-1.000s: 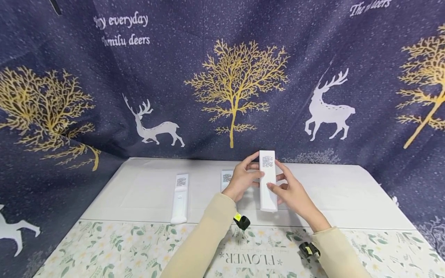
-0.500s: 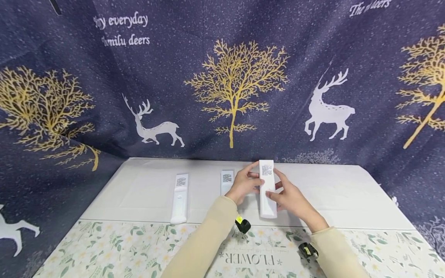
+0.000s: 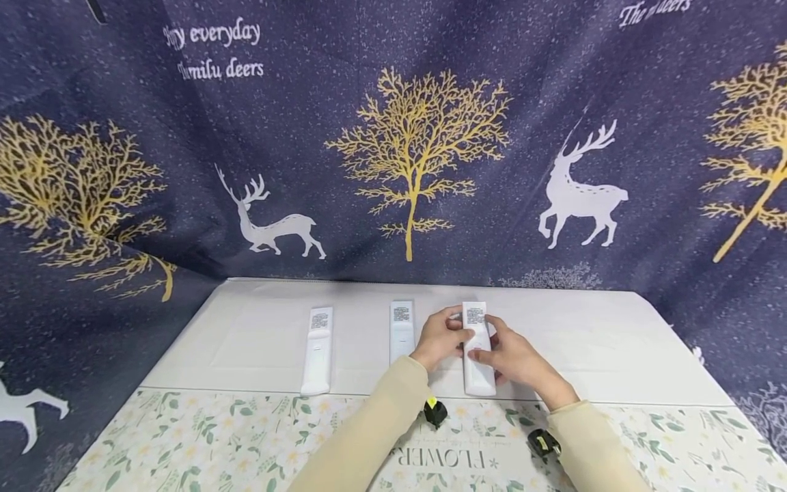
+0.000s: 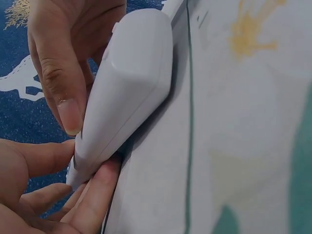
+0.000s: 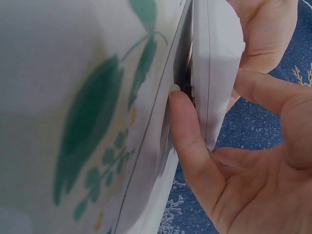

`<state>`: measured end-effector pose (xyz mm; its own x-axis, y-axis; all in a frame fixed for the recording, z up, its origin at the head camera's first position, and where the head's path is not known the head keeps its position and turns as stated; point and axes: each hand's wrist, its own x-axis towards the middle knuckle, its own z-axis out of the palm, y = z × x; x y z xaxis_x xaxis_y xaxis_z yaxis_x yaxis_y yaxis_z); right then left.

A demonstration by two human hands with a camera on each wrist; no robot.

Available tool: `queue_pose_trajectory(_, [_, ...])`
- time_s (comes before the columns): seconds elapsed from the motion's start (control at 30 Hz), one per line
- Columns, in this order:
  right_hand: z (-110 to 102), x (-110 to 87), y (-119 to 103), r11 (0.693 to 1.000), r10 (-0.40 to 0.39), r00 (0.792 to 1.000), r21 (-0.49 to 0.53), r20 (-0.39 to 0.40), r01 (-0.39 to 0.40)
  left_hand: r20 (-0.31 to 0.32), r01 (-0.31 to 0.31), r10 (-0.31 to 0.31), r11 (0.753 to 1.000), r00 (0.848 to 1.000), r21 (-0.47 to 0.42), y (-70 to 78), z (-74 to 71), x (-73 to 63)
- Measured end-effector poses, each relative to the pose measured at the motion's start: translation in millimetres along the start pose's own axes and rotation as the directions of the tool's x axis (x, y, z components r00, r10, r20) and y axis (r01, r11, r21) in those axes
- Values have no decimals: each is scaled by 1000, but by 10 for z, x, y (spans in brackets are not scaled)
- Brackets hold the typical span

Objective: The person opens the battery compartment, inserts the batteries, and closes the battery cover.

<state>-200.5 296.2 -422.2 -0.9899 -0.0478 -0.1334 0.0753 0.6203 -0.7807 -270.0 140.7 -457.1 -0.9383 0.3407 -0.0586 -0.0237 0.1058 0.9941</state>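
A white remote control [image 3: 480, 377], its labelled back facing up, is held between both hands just over the white table cover. My left hand [image 3: 439, 339] pinches its left side, thumb on the back. From the other side my right hand [image 3: 521, 360] grips it, thumb across the back. In the left wrist view the remote [image 4: 129, 73] is tilted, with left fingers reaching under its edge. A narrow gap shows between the remote [image 5: 217, 63] and the cover in the right wrist view, with a right finger in it. The button side is hidden.
Two more white remotes lie label up to the left: one remote [image 3: 316, 362] further off, another remote [image 3: 402, 333] beside my left hand, partly covered by the sleeve. A floral mat [image 3: 246, 437] covers the front. A dark deer-print curtain [image 3: 369, 41] hangs behind.
Both hands have lowered the remote towards the table and slightly nearer to me. The middle remote, earlier mostly behind my left hand, now shows more.
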Motion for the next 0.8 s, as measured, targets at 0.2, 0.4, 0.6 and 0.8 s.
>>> queue_pose_trajectory(0.2, [-19, -13, -16, 995, -11, 1000, -101, -23, 9, -20, -12, 13, 999, 1000, 42, 19, -19, -14])
queue_pose_trajectory(0.4, [-12, -21, -25, 988, -30, 999, -149, -25, 26, -47, -59, 68, 984, 997, 171, 44, -20, -26])
queue_pose_trajectory(0.6, [-3, -18, -33, 986, -19, 999, -168, -34, 13, -75, -70, 97, 950, 992, 305, 64, 11, -50])
queue_pose_trajectory(0.8, [6, -21, -50, 986, -10, 999, -167, -33, 5, -109, -27, 71, 934, 991, 356, 82, 27, -64])
